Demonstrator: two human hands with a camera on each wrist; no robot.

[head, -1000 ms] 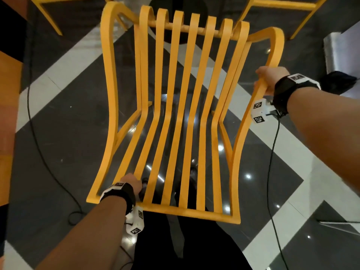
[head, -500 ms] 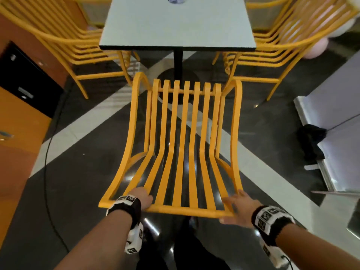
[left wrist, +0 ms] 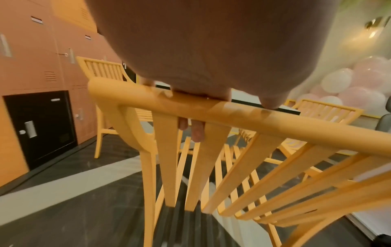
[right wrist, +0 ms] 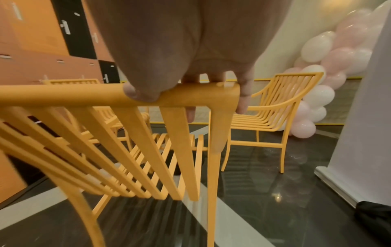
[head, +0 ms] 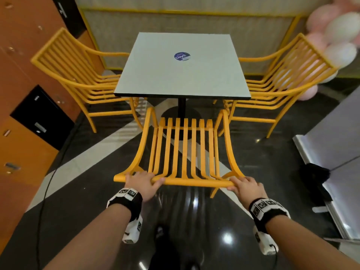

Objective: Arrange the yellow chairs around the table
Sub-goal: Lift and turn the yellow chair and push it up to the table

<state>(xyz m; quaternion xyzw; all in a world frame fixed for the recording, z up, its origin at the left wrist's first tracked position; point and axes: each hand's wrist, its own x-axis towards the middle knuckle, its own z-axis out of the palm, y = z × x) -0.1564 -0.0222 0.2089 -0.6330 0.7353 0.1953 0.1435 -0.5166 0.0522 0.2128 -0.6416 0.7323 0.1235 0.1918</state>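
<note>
A square grey table (head: 183,75) stands ahead on a black pedestal. One yellow slatted chair (head: 78,78) sits at its left side and another yellow chair (head: 282,84) at its right. A third yellow chair (head: 184,149) stands at the near side, its seat toward the table and its front edge just short of the tabletop. My left hand (head: 142,181) grips the left part of its top rail (left wrist: 232,115), with fingers (left wrist: 197,132) curled down between the slats. My right hand (head: 245,187) grips the rail's right end (right wrist: 190,97).
Orange lockers (head: 23,143) with a black door (head: 42,117) line the left. A black cable (head: 44,191) runs along the floor there. Pink and white balloons (head: 335,36) hang at the back right. A grey plinth (head: 331,152) and a black bag (head: 313,172) lie to the right.
The near chair has gone from tipped close under me to standing further off, toward the table. My right hand has left its armrest and now holds the top rail beside my left.
</note>
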